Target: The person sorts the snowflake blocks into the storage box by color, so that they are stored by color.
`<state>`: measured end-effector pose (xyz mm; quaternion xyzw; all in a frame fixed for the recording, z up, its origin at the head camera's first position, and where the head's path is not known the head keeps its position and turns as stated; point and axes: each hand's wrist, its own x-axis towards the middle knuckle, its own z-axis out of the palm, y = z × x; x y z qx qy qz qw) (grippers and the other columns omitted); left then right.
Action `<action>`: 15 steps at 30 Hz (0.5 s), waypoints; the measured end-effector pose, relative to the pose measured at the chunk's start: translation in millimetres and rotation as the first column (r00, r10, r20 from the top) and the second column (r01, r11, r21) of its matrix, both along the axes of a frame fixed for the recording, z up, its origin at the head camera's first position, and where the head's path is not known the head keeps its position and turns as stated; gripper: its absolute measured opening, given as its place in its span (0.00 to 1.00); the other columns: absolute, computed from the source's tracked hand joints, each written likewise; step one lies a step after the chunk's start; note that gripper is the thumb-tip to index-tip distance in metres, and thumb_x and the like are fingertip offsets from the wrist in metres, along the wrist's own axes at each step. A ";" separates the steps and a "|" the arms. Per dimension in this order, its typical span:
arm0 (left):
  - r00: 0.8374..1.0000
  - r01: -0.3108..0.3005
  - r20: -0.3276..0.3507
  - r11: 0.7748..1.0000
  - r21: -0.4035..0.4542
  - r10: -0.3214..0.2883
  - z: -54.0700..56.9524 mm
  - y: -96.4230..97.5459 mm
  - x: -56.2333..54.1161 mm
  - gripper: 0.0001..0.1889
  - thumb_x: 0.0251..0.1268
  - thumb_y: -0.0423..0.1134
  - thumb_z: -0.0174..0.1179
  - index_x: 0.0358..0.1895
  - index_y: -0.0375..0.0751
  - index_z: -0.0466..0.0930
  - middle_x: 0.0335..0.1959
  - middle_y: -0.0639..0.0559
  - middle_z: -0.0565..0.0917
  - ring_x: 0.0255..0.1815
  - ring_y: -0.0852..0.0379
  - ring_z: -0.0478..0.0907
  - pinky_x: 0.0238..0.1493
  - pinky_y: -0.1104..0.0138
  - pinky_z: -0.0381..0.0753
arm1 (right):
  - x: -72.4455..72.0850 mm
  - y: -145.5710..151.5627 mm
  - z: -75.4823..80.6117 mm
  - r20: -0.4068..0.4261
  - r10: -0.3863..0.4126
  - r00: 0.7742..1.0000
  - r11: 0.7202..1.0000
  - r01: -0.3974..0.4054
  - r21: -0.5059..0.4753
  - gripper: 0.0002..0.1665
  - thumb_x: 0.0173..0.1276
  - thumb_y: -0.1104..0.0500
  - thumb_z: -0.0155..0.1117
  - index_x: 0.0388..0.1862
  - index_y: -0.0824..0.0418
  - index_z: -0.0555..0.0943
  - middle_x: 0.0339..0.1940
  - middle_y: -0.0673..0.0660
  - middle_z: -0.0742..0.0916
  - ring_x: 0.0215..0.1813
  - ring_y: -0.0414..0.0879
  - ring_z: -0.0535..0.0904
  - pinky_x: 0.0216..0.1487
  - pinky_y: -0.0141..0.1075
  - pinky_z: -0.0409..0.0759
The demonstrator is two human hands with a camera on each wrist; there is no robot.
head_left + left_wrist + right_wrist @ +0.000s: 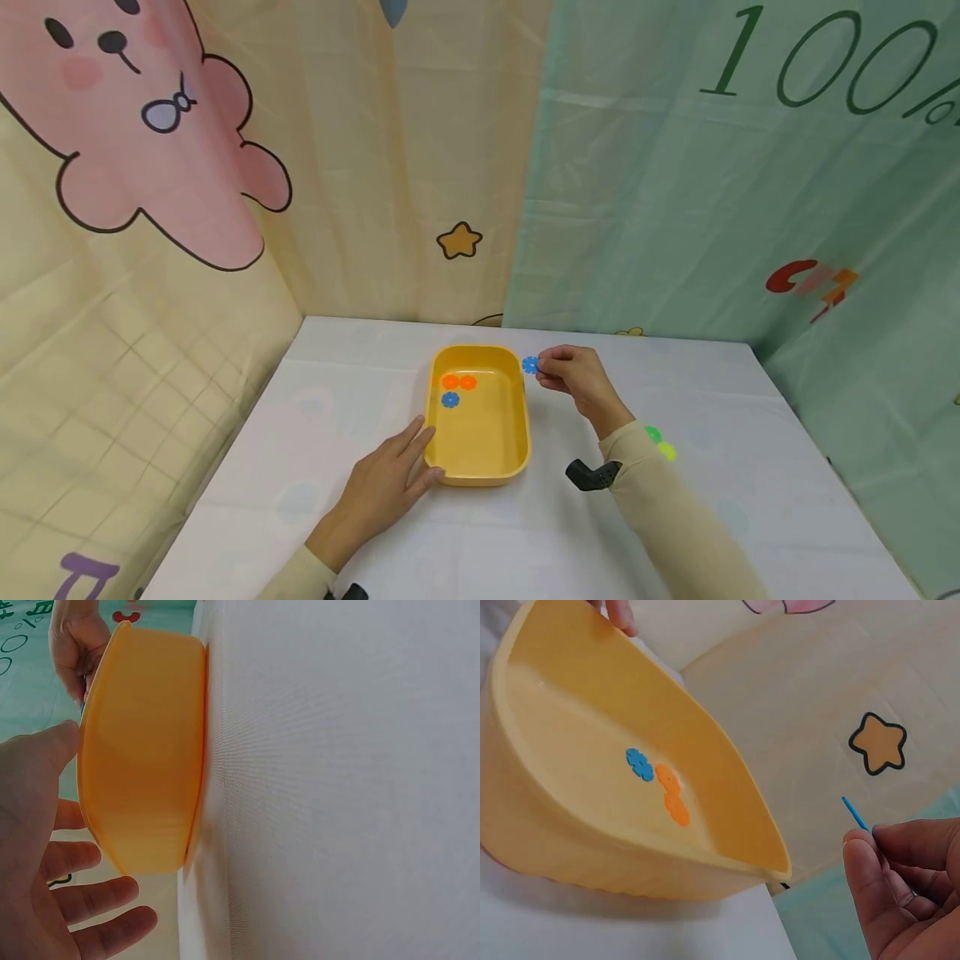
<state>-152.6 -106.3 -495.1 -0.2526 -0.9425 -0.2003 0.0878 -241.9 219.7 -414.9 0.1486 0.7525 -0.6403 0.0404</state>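
Note:
A yellow plastic tray (480,482) stands on the white table. Two orange snowflake discs (459,382) and one blue snowflake disc (450,400) lie inside it, towards its far left. My left hand (386,475) rests against the tray's left side near the front corner, fingers spread and fairly straight. Beyond the tray's far right corner, my right hand (581,379) pinches another blue snowflake disc (530,365) between thumb and fingertips. In the right wrist view that pinched disc (855,813) appears edge-on, apart from the rim.
A green disc (653,433) and a yellow-green disc (667,452) lie on the table (750,492), partly behind the right forearm. Printed curtains (390,167) hang behind the table and at both sides. A black wrist camera mount (592,475) sticks out from the right sleeve.

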 end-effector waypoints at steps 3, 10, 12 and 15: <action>1.000 0.003 -0.004 1.000 0.001 -0.003 0.1 -0.3 -0.1 0.37 0.69 0.62 0.61 0.74 0.44 0.71 0.78 0.47 0.67 0.69 0.44 0.75 0.61 0.48 0.80 | -6.8 -12.3 -1.3 -0.009 0.028 1.000 0.999 -0.028 0.019 0.10 0.72 0.64 0.67 0.50 0.67 0.83 0.41 0.60 0.87 0.40 0.52 0.89 0.43 0.35 0.88; 1.000 0.008 -0.030 1.000 -0.011 -0.008 -1.2 -2.0 0.0 0.37 0.69 0.62 0.61 0.73 0.43 0.73 0.77 0.45 0.69 0.73 0.41 0.70 0.63 0.44 0.77 | -18.6 -36.5 -9.4 -0.032 0.084 0.996 0.995 -0.082 0.055 0.07 0.70 0.67 0.68 0.44 0.69 0.84 0.36 0.60 0.87 0.30 0.44 0.86 0.39 0.33 0.88; 0.999 0.012 -0.042 1.000 -0.010 -0.012 -1.4 -2.4 -0.3 0.36 0.69 0.62 0.61 0.72 0.42 0.73 0.76 0.45 0.70 0.73 0.40 0.70 0.64 0.43 0.76 | -20.5 -43.3 -11.8 -0.034 0.099 0.994 0.993 -0.097 0.068 0.06 0.70 0.68 0.67 0.44 0.70 0.83 0.36 0.60 0.87 0.30 0.44 0.85 0.38 0.33 0.88; 0.998 0.013 -0.054 1.000 -0.012 -0.014 -2.0 -2.9 -0.7 0.36 0.68 0.62 0.62 0.72 0.42 0.74 0.75 0.44 0.70 0.74 0.39 0.68 0.66 0.42 0.74 | -23.1 -53.5 -15.8 -0.032 0.116 0.993 0.989 -0.113 0.097 0.04 0.71 0.69 0.65 0.42 0.70 0.83 0.35 0.61 0.87 0.30 0.44 0.84 0.37 0.34 0.88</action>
